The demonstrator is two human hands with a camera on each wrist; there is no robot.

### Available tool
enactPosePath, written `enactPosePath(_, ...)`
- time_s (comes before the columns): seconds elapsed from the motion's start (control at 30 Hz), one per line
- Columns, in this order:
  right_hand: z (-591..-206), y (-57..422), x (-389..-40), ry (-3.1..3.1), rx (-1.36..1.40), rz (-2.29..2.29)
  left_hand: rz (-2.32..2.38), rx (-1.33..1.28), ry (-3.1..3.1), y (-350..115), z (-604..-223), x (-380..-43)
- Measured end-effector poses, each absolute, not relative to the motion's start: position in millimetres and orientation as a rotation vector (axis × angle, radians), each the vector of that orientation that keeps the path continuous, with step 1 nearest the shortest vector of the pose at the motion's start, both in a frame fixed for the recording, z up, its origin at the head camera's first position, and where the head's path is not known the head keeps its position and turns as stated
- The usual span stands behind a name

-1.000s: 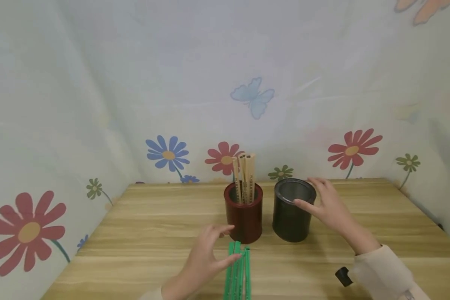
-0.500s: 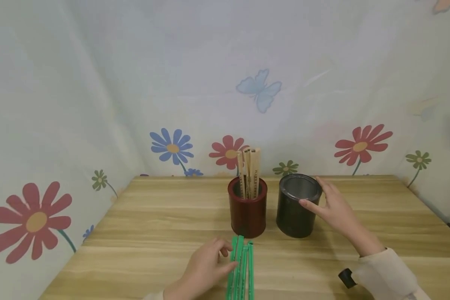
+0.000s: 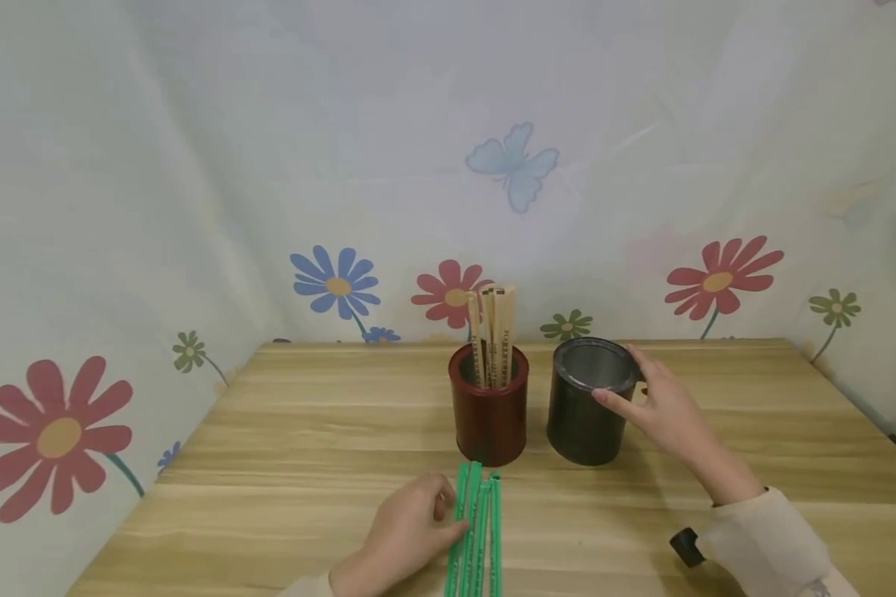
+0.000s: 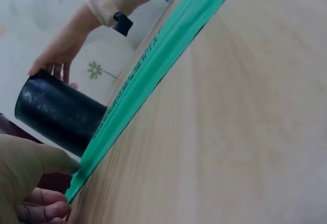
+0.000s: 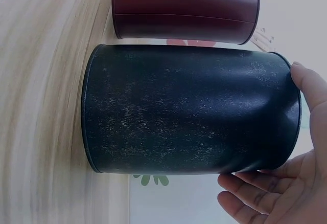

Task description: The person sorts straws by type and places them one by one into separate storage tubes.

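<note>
Several green wrapped straws (image 3: 472, 531) lie side by side on the table in the head view. My left hand (image 3: 403, 526) pinches the end of the leftmost one between thumb and curled fingers; the left wrist view shows the thumb on the green wrapper (image 4: 148, 75). A black cylindrical holder (image 3: 586, 423) stands upright, and no contents show inside it. My right hand (image 3: 668, 414) grips its rim, with the thumb in front and the fingers round the far right side, also seen in the right wrist view on the black holder (image 5: 189, 109).
Left of the black holder stands a dark red holder (image 3: 490, 423) with several cream wrapped straws (image 3: 496, 340) upright in it. A small black object (image 3: 687, 547) sits by the right sleeve. A flower-printed curtain (image 3: 388, 182) rises behind the wooden table (image 3: 306, 439).
The left hand's fingers have drawn together, from spread above the green straws to pinching the leftmost one. The right hand keeps its grip on the black holder. The head view has shifted slightly.
</note>
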State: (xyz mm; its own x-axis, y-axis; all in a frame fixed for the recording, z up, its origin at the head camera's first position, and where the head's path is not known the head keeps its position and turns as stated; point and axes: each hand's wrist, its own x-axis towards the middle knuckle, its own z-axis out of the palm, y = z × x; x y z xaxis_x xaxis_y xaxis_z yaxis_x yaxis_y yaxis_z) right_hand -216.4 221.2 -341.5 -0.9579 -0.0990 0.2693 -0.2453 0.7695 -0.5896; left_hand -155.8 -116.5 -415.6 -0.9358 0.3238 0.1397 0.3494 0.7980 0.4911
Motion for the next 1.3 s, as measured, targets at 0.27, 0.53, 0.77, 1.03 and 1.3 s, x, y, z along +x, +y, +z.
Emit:
enactPosePath(0.27,-342,221,-215,-2.744,0.257,0.975,-0.752,-0.502,-2.981,-112,-416,-153)
enactPosePath(0.53,-342,221,-214,-2.745,0.253,0.966,-0.67,-0.423,-2.978,-107,-417,-151)
enactPosePath(0.77,-341,221,-214,-2.745,0.251,0.96,-0.717,-0.384,-2.949,-108,-416,-151)
enactPosePath(1.03,-340,221,-213,-2.744,0.246,0.964,-0.816,-0.371,-2.942,-111,-413,-153)
enactPosePath(1.3,-341,221,-215,-2.742,0.259,0.955,-0.867,-0.384,-2.899,-108,-405,-150)
